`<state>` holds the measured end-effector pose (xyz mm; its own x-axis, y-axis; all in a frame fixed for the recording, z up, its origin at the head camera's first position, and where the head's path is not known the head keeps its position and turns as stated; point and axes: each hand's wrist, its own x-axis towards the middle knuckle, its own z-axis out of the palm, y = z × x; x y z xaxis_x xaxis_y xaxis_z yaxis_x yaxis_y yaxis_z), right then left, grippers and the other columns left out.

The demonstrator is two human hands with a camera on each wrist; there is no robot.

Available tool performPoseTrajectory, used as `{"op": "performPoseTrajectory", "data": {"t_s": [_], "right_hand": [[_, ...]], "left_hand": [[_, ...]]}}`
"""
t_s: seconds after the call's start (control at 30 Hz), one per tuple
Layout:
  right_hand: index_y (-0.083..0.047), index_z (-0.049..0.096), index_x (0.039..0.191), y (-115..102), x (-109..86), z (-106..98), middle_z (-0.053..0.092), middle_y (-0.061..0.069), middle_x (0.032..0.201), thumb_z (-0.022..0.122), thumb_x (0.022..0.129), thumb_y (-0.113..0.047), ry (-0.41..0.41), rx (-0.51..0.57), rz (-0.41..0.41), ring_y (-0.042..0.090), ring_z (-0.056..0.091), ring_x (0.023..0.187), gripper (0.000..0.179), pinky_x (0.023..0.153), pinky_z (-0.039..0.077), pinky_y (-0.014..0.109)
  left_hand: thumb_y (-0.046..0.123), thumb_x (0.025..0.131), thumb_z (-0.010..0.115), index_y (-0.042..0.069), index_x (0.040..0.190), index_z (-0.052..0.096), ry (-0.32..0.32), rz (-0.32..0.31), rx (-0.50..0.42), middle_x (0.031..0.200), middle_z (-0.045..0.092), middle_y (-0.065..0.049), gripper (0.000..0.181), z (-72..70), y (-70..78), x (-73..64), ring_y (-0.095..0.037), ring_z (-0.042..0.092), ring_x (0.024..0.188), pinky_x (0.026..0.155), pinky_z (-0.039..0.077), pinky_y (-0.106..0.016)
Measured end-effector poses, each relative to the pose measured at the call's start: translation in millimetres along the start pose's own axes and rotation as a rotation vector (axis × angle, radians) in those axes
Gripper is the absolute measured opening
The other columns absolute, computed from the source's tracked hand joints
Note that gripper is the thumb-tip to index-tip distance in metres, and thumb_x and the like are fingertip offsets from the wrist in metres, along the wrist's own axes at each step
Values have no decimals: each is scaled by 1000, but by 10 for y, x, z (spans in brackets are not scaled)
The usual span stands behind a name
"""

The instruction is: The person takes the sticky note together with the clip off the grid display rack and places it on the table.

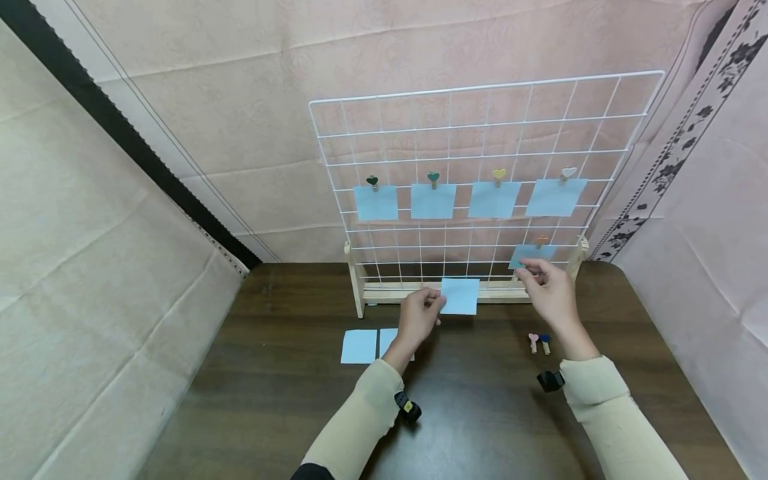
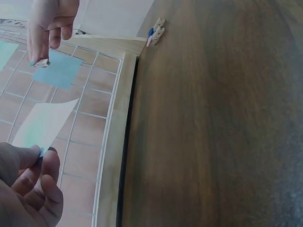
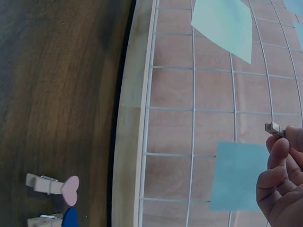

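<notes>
- Right hand (image 1: 552, 288): fingers pinch a clip (image 3: 275, 128) at the lower note (image 1: 531, 254); clip head hidden.
- Left hand (image 1: 420, 316): fingers pinch a blank note (image 1: 460, 296).
- No legible writing.

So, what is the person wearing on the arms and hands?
Both arms wear long, close-fitting beige sleeves down to the wrists. A small black camera unit is strapped under each wrist; the left one shows a yellow mark. The left hand and right hand are bare, without gloves.
</notes>
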<state>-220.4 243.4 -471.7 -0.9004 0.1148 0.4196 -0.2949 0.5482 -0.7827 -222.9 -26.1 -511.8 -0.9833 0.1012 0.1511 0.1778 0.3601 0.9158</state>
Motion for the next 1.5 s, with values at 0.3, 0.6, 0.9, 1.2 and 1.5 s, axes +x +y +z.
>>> {"op": "performPoseTrajectory", "data": {"t_s": [0.3,0.6,0.9,1.2,1.5], "right_hand": [[2,73,124,97,-98,-42,75,22,104,66,106,-19,9,-29,29,0,58,67,28,50,43,22],[2,73,121,197,-185,-74,75,23,103,67,105,-17,15,-47,53,-2,56,62,26,47,40,23],[0,74,123,307,-291,-163,75,22,105,66,106,-20,4,-79,107,-7,57,68,27,53,44,20],[4,73,123,439,-399,-230,75,26,107,66,106,-17,1,-82,141,-9,59,69,28,57,49,14],[4,72,123,567,-491,-271,75,24,105,63,108,-20,-47,-128,186,2,62,65,30,54,48,22]], "left_hand": [[16,104,70,3,109,77,16,14,18,97,78,-8,16,-42,-69,-62,-21,68,62,59,55,-26],[21,104,70,6,109,79,45,11,70,103,79,-7,18,-63,-154,-135,-19,74,95,84,61,-36],[19,103,72,6,108,79,51,-11,73,100,79,-4,16,-84,-256,-221,-16,73,91,82,60,-35],[18,102,73,5,107,79,60,-41,79,100,79,-6,15,-111,-340,-288,-17,74,91,81,61,-36],[16,101,73,4,104,80,55,-59,76,96,79,-6,14,-116,-405,-363,-13,72,84,75,59,-31]]}}
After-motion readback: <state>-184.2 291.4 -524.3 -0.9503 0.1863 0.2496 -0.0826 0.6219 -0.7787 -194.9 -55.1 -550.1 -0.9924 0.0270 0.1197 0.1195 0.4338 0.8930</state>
